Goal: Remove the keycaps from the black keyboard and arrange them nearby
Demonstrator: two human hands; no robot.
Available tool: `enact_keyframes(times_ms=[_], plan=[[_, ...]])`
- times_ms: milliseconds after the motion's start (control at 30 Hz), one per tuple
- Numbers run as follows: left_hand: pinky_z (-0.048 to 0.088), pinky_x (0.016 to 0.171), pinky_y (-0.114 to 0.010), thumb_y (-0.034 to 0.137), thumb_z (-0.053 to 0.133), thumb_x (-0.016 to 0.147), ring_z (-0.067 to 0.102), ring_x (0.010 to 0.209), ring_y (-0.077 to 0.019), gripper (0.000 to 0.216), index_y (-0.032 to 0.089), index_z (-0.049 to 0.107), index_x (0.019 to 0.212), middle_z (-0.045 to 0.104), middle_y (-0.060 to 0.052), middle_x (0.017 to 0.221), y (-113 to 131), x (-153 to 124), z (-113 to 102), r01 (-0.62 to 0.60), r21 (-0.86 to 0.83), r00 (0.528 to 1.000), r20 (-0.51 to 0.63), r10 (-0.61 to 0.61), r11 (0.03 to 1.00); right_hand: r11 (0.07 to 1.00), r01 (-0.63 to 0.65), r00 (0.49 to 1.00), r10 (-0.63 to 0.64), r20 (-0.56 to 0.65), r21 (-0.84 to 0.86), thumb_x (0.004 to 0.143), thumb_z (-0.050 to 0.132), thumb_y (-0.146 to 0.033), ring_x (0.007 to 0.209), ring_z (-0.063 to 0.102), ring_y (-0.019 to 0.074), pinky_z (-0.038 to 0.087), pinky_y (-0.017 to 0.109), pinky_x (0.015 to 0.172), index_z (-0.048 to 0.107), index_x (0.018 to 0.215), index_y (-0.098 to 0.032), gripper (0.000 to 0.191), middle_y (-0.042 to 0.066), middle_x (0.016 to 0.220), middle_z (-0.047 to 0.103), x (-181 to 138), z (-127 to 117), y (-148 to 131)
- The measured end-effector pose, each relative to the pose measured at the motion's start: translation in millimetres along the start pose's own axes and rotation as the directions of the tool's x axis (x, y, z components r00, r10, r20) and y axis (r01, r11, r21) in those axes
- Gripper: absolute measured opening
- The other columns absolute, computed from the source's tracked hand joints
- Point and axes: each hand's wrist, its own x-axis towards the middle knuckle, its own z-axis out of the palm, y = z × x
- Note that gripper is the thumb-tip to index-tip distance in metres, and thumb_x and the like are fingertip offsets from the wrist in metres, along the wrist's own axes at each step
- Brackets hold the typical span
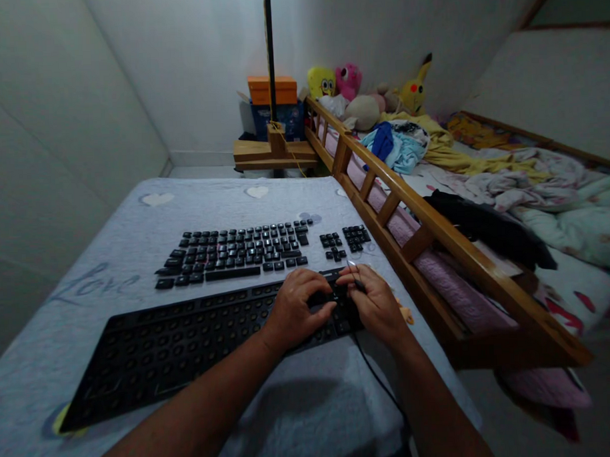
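Note:
A black keyboard base [179, 346] with its keycaps removed lies across the near part of the cloth-covered table [109, 215]. Behind it the loose black keycaps [240, 251] are laid out in keyboard order. My left hand [295, 309] rests on the right end of the base with fingers curled onto it. My right hand [375, 306] is beside it, fingers pinched on a small thin tool [354, 273] over the same corner. The keyboard's cable [377, 379] runs down off the table's front edge.
A wooden bed rail [409, 211] borders the table's right side, with rumpled bedding, clothes and plush toys [365, 86] beyond. Stacked boxes [273, 103] and a wooden stand with a dark pole [269, 56] sit at the far wall. White walls close the left.

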Motion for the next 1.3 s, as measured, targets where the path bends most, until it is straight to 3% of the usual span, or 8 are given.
enact_keyframes(times_ms=[233, 467, 600, 767, 1000, 1300], plan=[[0.048, 0.087, -0.040, 0.019, 0.069, 0.079, 0.059, 0.093, -0.0220, 0.010, 0.020, 0.067, 0.089, 0.067, -0.005, 0.094, 2, 0, -2, 0.014, 0.014, 1.000, -0.025, -0.013, 1.000, 0.999, 0.029, 0.981, -0.023, 0.191, -0.031, 0.078, 0.059, -0.008, 0.089, 0.058, 0.0172, 0.045, 0.029, 0.081, 0.066, 0.096, -0.023, 0.024, 0.002, 0.093, 0.060, 1, -7, -3], [0.049, 0.087, -0.041, 0.019, 0.072, 0.079, 0.059, 0.095, -0.0222, 0.015, 0.020, 0.067, 0.093, 0.067, -0.005, 0.095, -2, 1, 1, -0.018, 0.044, 0.999, -0.026, 0.020, 0.999, 0.993, 0.065, 0.974, -0.042, 0.222, -0.098, 0.080, 0.062, -0.010, 0.090, 0.058, 0.0173, 0.044, 0.029, 0.082, 0.066, 0.091, -0.021, 0.016, 0.002, 0.090, 0.061, 8, -16, -2], [0.049, 0.089, -0.044, 0.019, 0.072, 0.079, 0.058, 0.099, -0.0238, 0.024, 0.021, 0.065, 0.102, 0.067, -0.006, 0.101, -5, 0, 3, -0.017, 0.078, 1.000, -0.022, 0.018, 0.997, 0.984, 0.023, 0.995, -0.004, 0.104, -0.179, 0.079, 0.063, -0.017, 0.087, 0.059, 0.0172, 0.044, 0.030, 0.082, 0.067, 0.087, -0.020, 0.010, 0.002, 0.089, 0.063, 31, -40, 22], [0.050, 0.089, -0.045, 0.013, 0.068, 0.080, 0.058, 0.099, -0.0237, 0.024, 0.021, 0.065, 0.102, 0.067, -0.006, 0.102, -9, -1, 5, -0.030, 0.093, 0.999, -0.008, 0.031, 0.995, 0.937, -0.188, 0.979, 0.156, -0.129, -0.296, 0.071, 0.064, -0.022, 0.073, 0.060, 0.0171, 0.047, 0.029, 0.071, 0.068, 0.087, -0.017, 0.017, 0.001, 0.077, 0.065, 72, -67, 70], [0.050, 0.088, -0.044, 0.011, 0.065, 0.080, 0.058, 0.097, -0.0233, 0.022, 0.020, 0.065, 0.100, 0.068, -0.006, 0.100, -8, -1, 6, -0.044, 0.091, 0.999, 0.007, 0.044, 0.995, 0.898, -0.221, 0.969, 0.159, -0.188, -0.380, 0.070, 0.059, -0.015, 0.072, 0.060, 0.0175, 0.045, 0.030, 0.072, 0.069, 0.083, -0.017, 0.017, 0.002, 0.075, 0.067, 87, -62, 106], [0.049, 0.087, -0.040, 0.011, 0.065, 0.081, 0.058, 0.096, -0.0220, 0.019, 0.019, 0.066, 0.098, 0.068, -0.006, 0.099, -9, -3, 6, -0.054, 0.081, 0.998, 0.047, 0.050, 0.995, 0.855, -0.188, 0.978, 0.117, -0.173, -0.483, 0.077, 0.056, -0.012, 0.086, 0.063, 0.0194, 0.045, 0.030, 0.081, 0.070, 0.086, -0.016, 0.016, 0.007, 0.090, 0.070, 84, -54, 119]])
